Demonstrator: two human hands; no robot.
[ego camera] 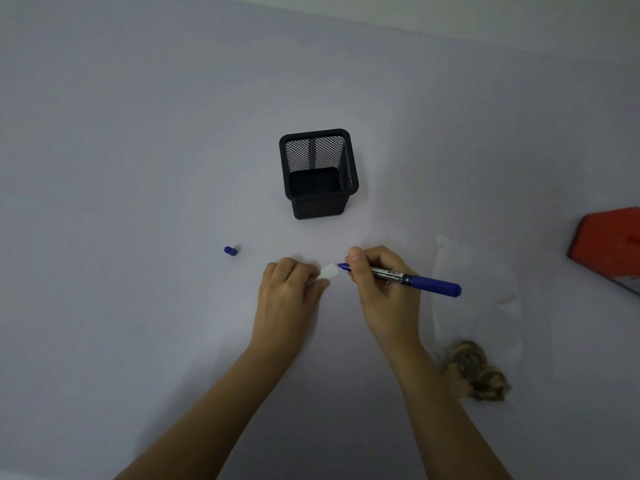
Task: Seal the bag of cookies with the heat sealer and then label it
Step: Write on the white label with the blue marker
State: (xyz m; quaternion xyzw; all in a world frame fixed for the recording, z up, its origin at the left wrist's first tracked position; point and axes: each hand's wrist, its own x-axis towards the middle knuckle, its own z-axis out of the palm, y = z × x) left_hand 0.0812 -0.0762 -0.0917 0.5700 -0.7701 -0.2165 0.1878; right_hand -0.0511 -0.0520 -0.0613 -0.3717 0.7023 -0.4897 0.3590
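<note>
My left hand [289,289] pins a small white label [329,272] against the table, fingers curled over its left end. My right hand [379,282] grips a blue marker [415,280], uncapped, with its tip touching the label's right edge. The marker's blue cap [230,251] lies alone to the left. A clear plastic bag [478,306] lies flat to the right of my right hand, with brown cookies [476,372] bunched at its near end. The orange heat sealer [613,244] shows partly at the right edge.
A black mesh pen holder [318,173] stands upright behind my hands, with nothing visible inside. The pale table surface [138,168] stretches wide to the left and far side.
</note>
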